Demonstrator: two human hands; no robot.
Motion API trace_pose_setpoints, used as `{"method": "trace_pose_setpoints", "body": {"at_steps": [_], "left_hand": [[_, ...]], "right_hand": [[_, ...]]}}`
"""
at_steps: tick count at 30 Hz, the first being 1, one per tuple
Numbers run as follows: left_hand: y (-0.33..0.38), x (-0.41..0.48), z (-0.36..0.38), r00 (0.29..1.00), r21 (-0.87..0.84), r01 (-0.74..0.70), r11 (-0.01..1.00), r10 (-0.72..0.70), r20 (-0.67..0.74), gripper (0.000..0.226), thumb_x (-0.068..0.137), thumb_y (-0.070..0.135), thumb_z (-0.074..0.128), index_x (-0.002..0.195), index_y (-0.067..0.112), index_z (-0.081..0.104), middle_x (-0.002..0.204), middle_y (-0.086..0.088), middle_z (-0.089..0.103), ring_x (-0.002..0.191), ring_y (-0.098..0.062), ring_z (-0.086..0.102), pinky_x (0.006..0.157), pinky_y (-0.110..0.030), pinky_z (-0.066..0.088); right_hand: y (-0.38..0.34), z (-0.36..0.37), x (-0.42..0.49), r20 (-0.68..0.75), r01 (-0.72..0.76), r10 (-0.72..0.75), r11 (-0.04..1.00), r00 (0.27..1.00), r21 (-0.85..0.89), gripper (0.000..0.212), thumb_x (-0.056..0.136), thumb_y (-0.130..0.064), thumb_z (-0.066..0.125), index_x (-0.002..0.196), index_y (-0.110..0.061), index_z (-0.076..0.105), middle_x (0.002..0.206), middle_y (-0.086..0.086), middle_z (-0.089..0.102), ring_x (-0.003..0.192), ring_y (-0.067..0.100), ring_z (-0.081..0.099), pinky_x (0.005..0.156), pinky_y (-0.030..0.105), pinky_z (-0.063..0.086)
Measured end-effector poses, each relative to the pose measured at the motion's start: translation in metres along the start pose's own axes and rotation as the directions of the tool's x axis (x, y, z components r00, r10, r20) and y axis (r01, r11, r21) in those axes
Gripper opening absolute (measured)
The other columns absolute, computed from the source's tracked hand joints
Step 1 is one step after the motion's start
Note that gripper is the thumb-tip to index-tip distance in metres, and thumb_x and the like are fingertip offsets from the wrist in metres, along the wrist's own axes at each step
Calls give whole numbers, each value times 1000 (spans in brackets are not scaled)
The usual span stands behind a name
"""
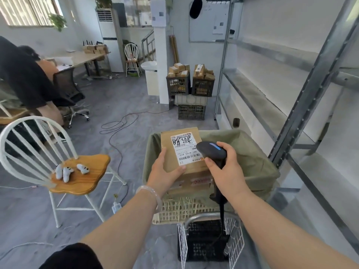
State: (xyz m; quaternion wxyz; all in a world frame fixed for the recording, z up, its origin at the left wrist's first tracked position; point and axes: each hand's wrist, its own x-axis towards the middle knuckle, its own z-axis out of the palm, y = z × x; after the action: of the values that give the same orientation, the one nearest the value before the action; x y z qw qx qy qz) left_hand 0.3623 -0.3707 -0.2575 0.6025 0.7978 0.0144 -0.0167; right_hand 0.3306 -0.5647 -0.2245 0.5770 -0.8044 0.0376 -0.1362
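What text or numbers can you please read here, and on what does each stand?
"507 N705": white shipping label on the brown cardboard parcel.
"A76": same label, just beside that.
Its large black characters, barcodes and small print: unreadable.
Papers on the white wall board: too blurred.

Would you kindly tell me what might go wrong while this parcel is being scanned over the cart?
1. The left hand grips the cardboard parcel by one near corner only; it might tip or slip into the green-lined basket.
2. The barcode scanner in the right hand sits very close over the shipping label, so the read may fail.
3. The scanner's cable hangs down by the wire cart and could snag.
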Motion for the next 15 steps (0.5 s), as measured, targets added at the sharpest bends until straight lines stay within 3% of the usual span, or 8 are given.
{"method": "trace_pose_setpoints", "body": {"at_steps": [4, 7, 11, 15], "left_hand": [[-7, 38, -1, 999, 3, 40, 999, -40, -1, 99, 78, 40, 84, 157, 34, 24, 155, 1, 35, 136, -20, 43, 115, -45, 39], [-19, 68, -5, 995, 14, 95, 995, -95, 11, 108, 66, 53, 83, 156, 37, 25, 154, 1, 38, 135, -20, 45, 113, -45, 41], [-41, 113, -12, 989, 27, 143, 989, -144, 36, 95, 80, 38, 83, 157, 34, 27, 156, 3, 37, 136, -18, 45, 114, -41, 40], [-65, 162, -20, 978, 55, 197, 979, -200, 61, 94, 81, 38, 81, 157, 35, 25, 155, 3, 38, 134, -17, 46, 114, -39, 39]], "right_hand": [[15, 16, 35, 20, -42, 42, 999, 999, 15, 50, 91, -27, 67, 132, -38, 41, 110, -19, 57, 93, -10, 55, 66, 1, 41], [26, 33, 60, 39, -89, 88, 996, 995, 5, 49, 92, -28, 67, 132, -39, 40, 106, -24, 55, 91, -9, 56, 65, 6, 44], [43, 62, 97, 44, -143, 143, 990, 989, -17, 50, 91, -27, 67, 132, -39, 40, 110, -20, 57, 92, -7, 57, 66, 8, 44], [62, 94, 135, 47, -194, 196, 980, 979, -49, 52, 92, -26, 67, 134, -38, 40, 113, -16, 58, 92, -6, 58, 65, 7, 44]]}}
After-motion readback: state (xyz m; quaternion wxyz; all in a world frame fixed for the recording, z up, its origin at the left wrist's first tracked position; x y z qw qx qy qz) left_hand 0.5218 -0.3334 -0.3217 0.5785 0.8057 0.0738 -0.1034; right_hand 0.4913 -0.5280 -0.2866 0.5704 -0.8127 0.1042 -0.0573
